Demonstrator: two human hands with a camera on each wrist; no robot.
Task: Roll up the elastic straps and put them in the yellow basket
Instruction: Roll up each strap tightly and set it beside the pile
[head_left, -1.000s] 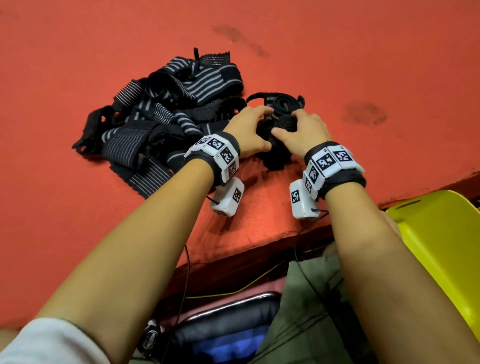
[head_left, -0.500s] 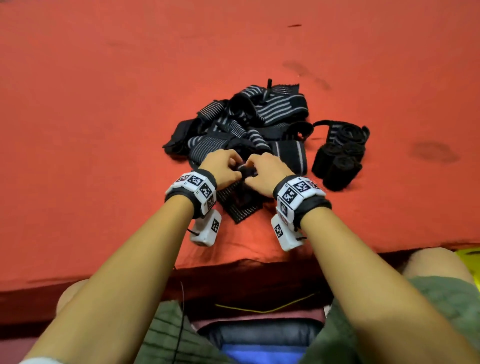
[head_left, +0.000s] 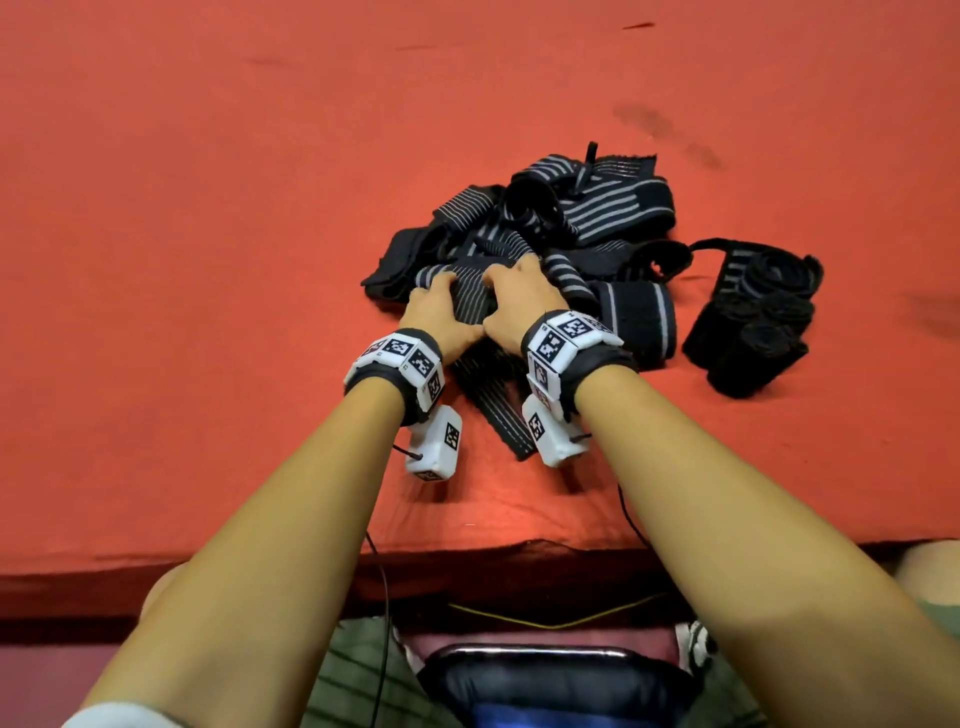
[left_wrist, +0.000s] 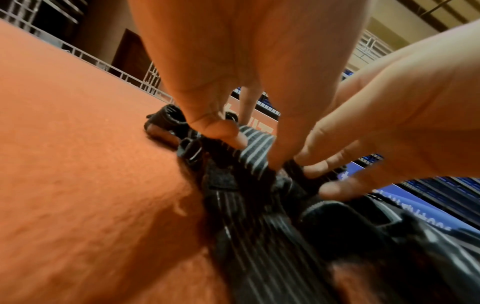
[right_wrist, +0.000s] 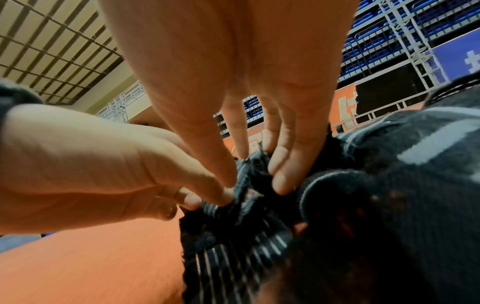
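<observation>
Strap pinched between left hand and right hand.

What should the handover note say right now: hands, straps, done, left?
Left hand and right hand: both grip the same striped strap, rolling it at the near edge of the loose strap pile.
Strap tail lies flat toward the table edge on the red cloth.
Done: a cluster of rolled straps sits right of the pile, not binned.
Left: finish this roll, roll the pile, move all rolls to the yellow basket, which is out of view.
</observation>
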